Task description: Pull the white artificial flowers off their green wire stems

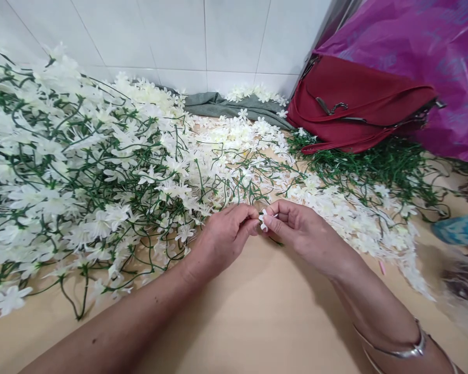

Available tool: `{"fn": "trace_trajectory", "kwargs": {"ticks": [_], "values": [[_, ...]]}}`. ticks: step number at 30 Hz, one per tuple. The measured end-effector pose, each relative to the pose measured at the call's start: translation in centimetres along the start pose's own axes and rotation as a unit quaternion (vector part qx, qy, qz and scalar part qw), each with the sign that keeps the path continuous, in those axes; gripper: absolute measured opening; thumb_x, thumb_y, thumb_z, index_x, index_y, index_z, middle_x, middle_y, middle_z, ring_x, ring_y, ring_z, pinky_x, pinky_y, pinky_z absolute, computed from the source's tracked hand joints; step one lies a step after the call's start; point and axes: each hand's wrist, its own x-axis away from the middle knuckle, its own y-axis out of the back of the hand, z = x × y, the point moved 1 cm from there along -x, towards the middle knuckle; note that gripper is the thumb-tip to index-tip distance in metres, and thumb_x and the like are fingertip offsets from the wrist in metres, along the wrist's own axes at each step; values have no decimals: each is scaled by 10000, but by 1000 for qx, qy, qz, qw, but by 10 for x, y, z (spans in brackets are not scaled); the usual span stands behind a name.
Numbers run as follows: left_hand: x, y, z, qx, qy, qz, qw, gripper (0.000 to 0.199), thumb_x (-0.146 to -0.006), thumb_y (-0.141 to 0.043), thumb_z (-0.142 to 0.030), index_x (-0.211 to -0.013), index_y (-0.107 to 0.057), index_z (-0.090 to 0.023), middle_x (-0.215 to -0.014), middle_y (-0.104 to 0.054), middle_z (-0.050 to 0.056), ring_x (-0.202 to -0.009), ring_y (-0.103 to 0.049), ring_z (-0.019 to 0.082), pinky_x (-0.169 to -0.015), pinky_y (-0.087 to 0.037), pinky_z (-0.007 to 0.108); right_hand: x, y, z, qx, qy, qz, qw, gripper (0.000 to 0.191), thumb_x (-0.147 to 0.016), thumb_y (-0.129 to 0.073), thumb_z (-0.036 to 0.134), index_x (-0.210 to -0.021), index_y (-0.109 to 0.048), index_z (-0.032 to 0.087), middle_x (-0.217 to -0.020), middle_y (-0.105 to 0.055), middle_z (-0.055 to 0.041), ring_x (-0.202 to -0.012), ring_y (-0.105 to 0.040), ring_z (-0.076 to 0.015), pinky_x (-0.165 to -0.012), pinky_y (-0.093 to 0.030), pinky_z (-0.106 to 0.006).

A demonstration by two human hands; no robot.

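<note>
While holding both hands close together above the pale tabletop (234, 311), pinching a small white flower (264, 221) between thumb and fingertips of the right hand (294, 224), just beside the left hand (228, 234). Curling the left fingers inward, with thumb pressed against them near the flower; cannot tell what, if anything, in that grip. Wearing silver bangles (413, 352) on the right forearm. To the left, seeing a large heap (97, 171) of white flowers on green stems; beyond the hands, more loose white blossoms (234, 136) scattered toward a tiled wall (234, 36); on the right, dark green stalks (382, 161) beneath a red bag (354, 104) and purple plastic (420, 41).
</note>
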Motion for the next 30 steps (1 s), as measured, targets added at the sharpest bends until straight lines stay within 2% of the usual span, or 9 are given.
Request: {"fn": "trace_trajectory", "kwargs": {"ticks": [6,10,14,18,23,30], "values": [[-1,2,-2,28,27,-1,999,117,-991,-616,-134,-906,-675,-187,-789,-743,-5,-746,-699,145,-716,-489,244,-1,1,0,-9,3,2,1000,366,-873,-730,534,-787,-593,205,-691,-575,22,-624,-458,-129,-604,-353,-295],[-2,0,0,126,76,-4,989,67,-953,-690,-167,-927,-740,-203,-844,-789,-15,-751,-715,126,-711,-511,217,-2,12,0,-28,-11,14,999,446,-799,-793,608,-789,-637,191,-666,-538,34,-615,-420,-122,-586,-307,-284],[-3,-2,4,198,115,-14,973,75,-938,-712,-195,-972,-779,-199,-895,-813,3,-791,-735,134,-742,-535,222,-4,15,-1,-38,-30,-3,999,481,-720,-863,624,-791,-670,189,-682,-550,28,-633,-436,-123,-586,-314,-275],[-3,1,2,164,116,-28,979,71,-931,-713,-166,-913,-778,-187,-820,-792,-3,-739,-708,127,-704,-514,217,-4,11,0,-47,-39,-13,998,478,-683,-901,607,-791,-691,191,-683,-587,21,-624,-454,-120,-584,-332,-270],[-3,3,0,160,104,-15,982,90,-956,-683,-146,-927,-758,-187,-844,-791,-6,-753,-703,119,-713,-499,213,-4,10,2,-32,-29,-8,999,475,-725,-866,628,-743,-698,184,-726,-648,-15,-678,-530,-141,-643,-407,-283],[-2,3,-1,118,114,1,987,97,-959,-664,-152,-899,-736,-176,-792,-763,-8,-695,-659,121,-678,-463,226,-4,10,-2,23,-18,-27,999,402,-804,-817,555,-748,-682,181,-678,-582,17,-640,-472,-125,-609,-370,-274]]}}
